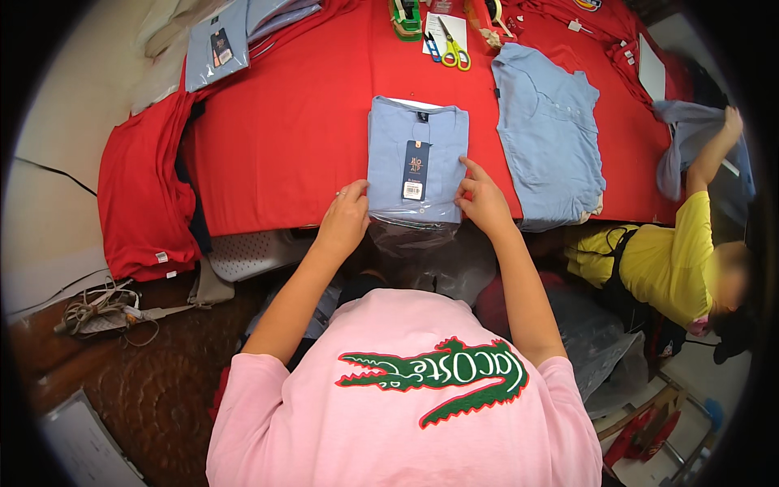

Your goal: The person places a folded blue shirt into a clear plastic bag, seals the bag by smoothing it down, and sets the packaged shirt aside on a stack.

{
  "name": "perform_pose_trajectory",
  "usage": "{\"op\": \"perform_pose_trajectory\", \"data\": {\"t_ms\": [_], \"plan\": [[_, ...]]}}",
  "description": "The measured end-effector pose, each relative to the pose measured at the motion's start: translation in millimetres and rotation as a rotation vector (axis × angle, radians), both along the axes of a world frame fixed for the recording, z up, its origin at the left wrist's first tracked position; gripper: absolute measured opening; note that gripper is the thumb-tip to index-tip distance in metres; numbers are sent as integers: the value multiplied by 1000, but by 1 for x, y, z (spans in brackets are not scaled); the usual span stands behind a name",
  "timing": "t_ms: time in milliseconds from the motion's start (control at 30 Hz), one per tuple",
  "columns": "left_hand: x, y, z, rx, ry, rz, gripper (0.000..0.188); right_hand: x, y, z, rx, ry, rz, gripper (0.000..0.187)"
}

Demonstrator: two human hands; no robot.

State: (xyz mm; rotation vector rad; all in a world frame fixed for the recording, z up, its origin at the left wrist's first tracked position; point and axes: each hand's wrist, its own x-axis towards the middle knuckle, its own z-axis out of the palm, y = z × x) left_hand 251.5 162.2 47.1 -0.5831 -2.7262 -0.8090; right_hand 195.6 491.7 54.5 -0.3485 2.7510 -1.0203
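Observation:
A light blue folded shirt [446,146] with a dark hang tag [415,166] lies at the near edge of the red-covered table. Clear plastic [418,231] shows along its near end and hangs over the table edge. My left hand [347,215] grips the shirt's left side near the lower corner, fingers curled. At the right side, my right hand [484,195] holds the shirt's edge between thumb and fingers, the index finger reaching up along it. The fingertips of both hands are partly hidden at the edges.
An unfolded light blue shirt [548,134] lies to the right. Yellow-handled scissors [456,57], small blue snips [432,47] and a green tape dispenser [406,18] are at the back. Packed blue shirts [217,49] and red garments [150,187] are left. A co-worker in yellow [661,264] handles blue cloth.

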Motion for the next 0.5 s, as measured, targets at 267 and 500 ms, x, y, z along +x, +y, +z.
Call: {"op": "perform_pose_trajectory", "data": {"t_ms": [267,500], "plan": [[-35,-13,-29,93,-418,-12,13,-4,7,-13,-105,-57,-17,10],[-21,-6,-27,325,-683,136,11,6,7,-21,-226,-154,-154,10]]}}
